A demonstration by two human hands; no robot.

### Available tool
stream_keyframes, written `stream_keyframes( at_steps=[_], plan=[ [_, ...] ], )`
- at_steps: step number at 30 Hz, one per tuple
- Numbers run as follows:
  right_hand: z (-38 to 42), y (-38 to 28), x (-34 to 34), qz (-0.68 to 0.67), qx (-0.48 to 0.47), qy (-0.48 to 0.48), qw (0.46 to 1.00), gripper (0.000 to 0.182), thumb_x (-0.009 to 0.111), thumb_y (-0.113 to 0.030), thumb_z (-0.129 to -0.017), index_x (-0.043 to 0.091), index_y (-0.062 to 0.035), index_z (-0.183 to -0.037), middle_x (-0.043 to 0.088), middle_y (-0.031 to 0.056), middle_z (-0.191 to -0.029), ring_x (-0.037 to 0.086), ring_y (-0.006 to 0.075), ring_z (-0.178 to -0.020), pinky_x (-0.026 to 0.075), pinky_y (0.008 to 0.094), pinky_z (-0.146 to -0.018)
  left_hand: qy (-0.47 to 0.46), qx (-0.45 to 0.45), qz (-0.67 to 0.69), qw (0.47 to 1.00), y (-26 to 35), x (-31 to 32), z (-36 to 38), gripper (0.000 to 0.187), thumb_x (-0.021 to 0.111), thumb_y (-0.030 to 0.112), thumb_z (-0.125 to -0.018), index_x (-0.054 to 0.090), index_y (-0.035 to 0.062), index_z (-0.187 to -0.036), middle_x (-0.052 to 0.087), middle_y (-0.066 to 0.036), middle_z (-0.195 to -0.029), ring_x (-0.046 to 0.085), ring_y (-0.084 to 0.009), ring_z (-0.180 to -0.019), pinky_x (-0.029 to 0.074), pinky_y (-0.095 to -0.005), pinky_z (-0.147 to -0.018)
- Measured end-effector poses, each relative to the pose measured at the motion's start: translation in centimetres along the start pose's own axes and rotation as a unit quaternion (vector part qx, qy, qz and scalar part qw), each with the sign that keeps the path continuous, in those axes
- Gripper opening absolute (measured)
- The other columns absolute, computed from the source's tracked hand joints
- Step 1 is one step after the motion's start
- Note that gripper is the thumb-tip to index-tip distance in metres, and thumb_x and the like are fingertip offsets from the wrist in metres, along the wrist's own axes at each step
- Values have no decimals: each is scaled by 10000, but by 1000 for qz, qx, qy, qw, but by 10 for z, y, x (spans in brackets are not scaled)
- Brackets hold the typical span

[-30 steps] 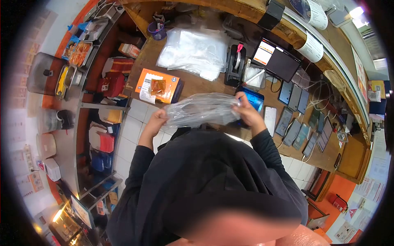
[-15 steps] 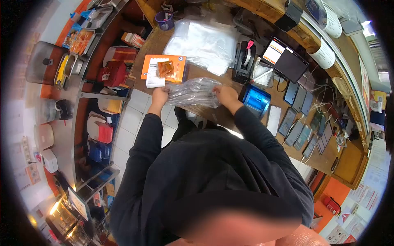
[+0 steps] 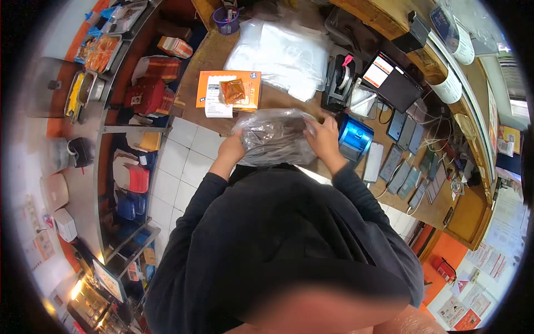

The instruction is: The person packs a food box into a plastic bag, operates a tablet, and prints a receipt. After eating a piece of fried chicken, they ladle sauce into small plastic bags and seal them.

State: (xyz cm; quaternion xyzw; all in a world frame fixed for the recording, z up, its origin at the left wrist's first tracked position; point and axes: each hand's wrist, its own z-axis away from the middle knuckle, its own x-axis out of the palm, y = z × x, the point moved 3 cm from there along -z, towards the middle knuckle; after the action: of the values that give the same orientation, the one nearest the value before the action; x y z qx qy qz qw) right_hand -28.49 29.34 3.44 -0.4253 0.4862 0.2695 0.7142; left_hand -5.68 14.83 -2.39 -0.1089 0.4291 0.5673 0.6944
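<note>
A clear plastic bag (image 3: 275,139) is stretched between my two hands, its mouth spread wide, close to my body at the front edge of the desk. My left hand (image 3: 231,148) grips the bag's left side, and my right hand (image 3: 324,139) pinches its upper right rim. Just beyond the bag lies an orange box (image 3: 248,96) with a white paper receipt (image 3: 214,102) on its left part. A small sachet of orange-brown sauce (image 3: 232,90) rests on top of the box and receipt.
Behind the box lies a stack of clear plastic bags (image 3: 278,55). A tape dispenser (image 3: 337,83), a blue device (image 3: 356,136), a tablet (image 3: 392,80) and several phones (image 3: 396,125) with cables line the right side. A purple cup (image 3: 226,21) stands at the back left.
The bag, flat and gathered before, is now opened out and puffed up. Both hands have come closer to my body, and the view has shifted slightly.
</note>
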Motion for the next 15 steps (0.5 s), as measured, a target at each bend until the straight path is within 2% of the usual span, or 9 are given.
stream_keyframes(
  at_steps=[2, 4, 5, 10, 11, 12, 13, 14, 15],
  plan=[
    [6, -44, -31, -82, -128, 173, 973, 272, 583, -157, -756, 606, -126, -1025, 496, 156, -1110, 475, 325, -1029, 402, 448, -832, -9, 18, 35, 999, 3, -4, 2, 578, 536, 66, -707, 377, 107, -1261, 572, -216, -1046, 554, -336, -981, 438, -404, -820],
    [5, -67, 5, -231, -252, -2, 940, 297, 554, -217, -798, 586, -149, -1085, 457, 166, -1190, 445, 357, -1084, 375, 458, -887, -24, 31, 37, 999, 5, 2, -4, 589, 541, 70, -707, 362, 96, -1267, 563, -231, -1051, 551, -339, -986, 437, -401, -825],
    [4, -72, 18, -228, -252, 1, 940, 297, 554, -217, -798, 586, -149, -1085, 457, 166, -1190, 445, 357, -1084, 375, 458, -887, -34, 41, 38, 998, 7, 3, -7, 600, 546, 74, -706, 348, 86, -1272, 555, -245, -1056, 548, -341, -991, 437, -398, -829],
    [-6, -45, 67, 86, -268, -124, 952, 372, 472, -301, -864, 492, -175, -1214, 371, 143, -1326, 382, 344, -1191, 290, 439, -999, -3, 74, 19, 997, -13, 7, -20, 643, 571, 85, -695, 318, 41, -1285, 485, -287, -1142, 512, -377, -1032, 428, -395, -854],
    [-17, -46, 71, 29, -287, -217, 933, 337, 520, -258, -848, 541, -137, -1161, 466, 130, -1253, 488, 289, -1100, 360, 392, -948, -3, 89, 31, 996, -22, 16, -28, 658, 580, 88, -692, 309, 31, -1289, 459, -297, -1170, 497, -393, -1046, 423, -395, -866],
    [-28, -51, 55, 32, -289, -219, 932, 337, 520, -258, -848, 541, -137, -1161, 466, 130, -1253, 488, 289, -1100, 360, 392, -948, -3, 88, 34, 995, -21, 15, -24, 658, 580, 88, -692, 309, 31, -1289, 459, -297, -1170, 497, -393, -1046, 423, -395, -866],
    [-41, -60, 27, -163, -246, -300, 907, 296, 546, -225, -834, 574, -109, -1106, 533, 117, -1162, 527, 241, -1033, 393, 352, -904, -35, 86, 77, 993, -17, 12, -19, 665, 579, 84, -684, 311, 31, -1290, 451, -306, -1173, 486, -403, -1054, 416, -396, -876],
    [-58, -67, 0, -348, -190, -367, 841, 257, 572, -193, -821, 607, -82, -1050, 600, 103, -1071, 567, 194, -965, 427, 312, -859, -66, 84, 119, 987, -14, 11, -16, 673, 578, 80, -676, 313, 30, -1292, 443, -314, -1175, 475, -414, -1062, 409, -397, -886],
    [-85, -68, -30, -330, -157, -214, 906, 209, 580, -159, -812, 625, -62, -991, 628, 84, -976, 577, 158, -891, 442, 281, -796, -43, 105, 133, 985, -21, 25, -23, 665, 577, 74, -660, 335, 24, -1278, 458, -323, -1149, 468, -417, -1068, 402, -396, -895]
  ],
)
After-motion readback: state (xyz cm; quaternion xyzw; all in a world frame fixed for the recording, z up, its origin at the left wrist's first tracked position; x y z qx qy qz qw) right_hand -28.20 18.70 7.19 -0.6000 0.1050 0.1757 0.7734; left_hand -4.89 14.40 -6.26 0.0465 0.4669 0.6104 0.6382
